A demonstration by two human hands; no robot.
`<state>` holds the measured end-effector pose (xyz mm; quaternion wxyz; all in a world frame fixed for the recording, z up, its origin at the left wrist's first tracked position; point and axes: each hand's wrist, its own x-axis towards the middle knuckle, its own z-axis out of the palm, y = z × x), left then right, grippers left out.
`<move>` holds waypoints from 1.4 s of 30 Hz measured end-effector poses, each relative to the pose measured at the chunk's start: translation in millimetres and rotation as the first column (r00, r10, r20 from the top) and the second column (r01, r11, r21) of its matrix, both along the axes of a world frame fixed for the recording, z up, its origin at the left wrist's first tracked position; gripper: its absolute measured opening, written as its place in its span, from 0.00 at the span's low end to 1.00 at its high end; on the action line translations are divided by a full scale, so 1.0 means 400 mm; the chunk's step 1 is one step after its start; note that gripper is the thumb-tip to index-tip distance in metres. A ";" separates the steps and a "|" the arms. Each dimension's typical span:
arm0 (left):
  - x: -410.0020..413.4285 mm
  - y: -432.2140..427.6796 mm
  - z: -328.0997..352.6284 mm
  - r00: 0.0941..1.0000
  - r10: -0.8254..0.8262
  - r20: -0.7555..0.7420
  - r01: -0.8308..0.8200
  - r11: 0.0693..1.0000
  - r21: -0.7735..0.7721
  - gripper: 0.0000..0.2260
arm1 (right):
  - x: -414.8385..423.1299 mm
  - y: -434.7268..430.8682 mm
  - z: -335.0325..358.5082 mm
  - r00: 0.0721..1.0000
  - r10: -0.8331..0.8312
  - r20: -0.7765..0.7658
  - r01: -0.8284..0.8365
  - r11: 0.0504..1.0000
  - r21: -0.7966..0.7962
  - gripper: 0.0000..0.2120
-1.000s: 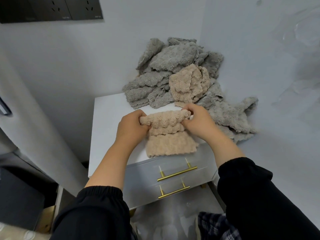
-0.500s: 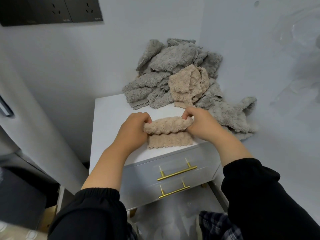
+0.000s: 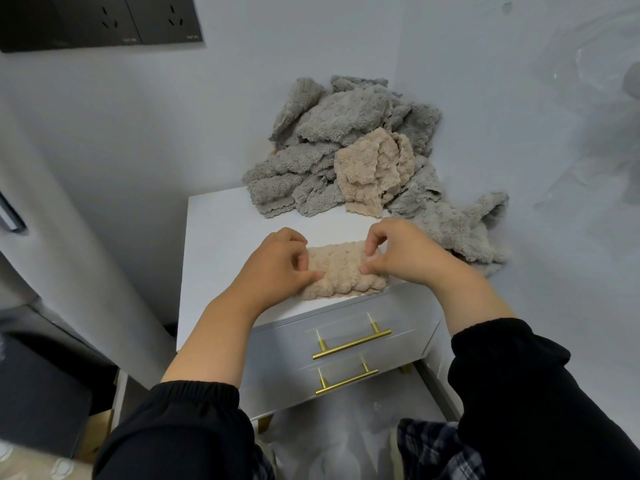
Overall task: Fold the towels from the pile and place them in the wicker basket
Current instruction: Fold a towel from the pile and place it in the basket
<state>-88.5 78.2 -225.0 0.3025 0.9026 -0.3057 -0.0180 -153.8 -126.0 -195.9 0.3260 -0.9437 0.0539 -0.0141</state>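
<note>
Two-handed, leaning over a white cabinet point(image 3: 284, 362) in a corner of pale walls point(image 3: 121, 133) and looking down on its worktop point(image 3: 221, 230). Seeing a loose pile of towels point(image 3: 346, 112) heaped at the back right of that worktop against the walls, mostly grey and spilling forward and out to the right. Noting one crumpled beige towel point(image 3: 367, 168) lying on the front of the pile, touching the grey ones around it. Working on a folded beige towel point(image 3: 341, 268) lying flat at the front edge of the worktop, just above the top drawer and near the pile. Flanking it with both arms in black sleeves point(image 3: 173, 434) ending short of the wrists. Gripping its left end with the left hand point(image 3: 277, 268), fingers point(image 3: 302, 259) curled in at the edge and thumb pressing down on the top layer. Pinching its right part with the right hand point(image 3: 401, 254), fingers point(image 3: 374, 239) bent over the far edge and thumb meeting them from the near side, clamped on the cloth. Looking past the hands at two gold bar handles point(image 3: 351, 344) on the drawer fronts, one above the other. Catching a dark socket panel point(image 3: 100, 22) high on the wall at upper left.
</note>
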 end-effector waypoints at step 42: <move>-0.273 -0.348 0.046 0.903 -0.129 -0.411 -0.070 0.898 -0.435 0.12 | -0.309 -0.147 0.003 0.666 -0.629 0.401 0.693 0.720 -0.021 0.13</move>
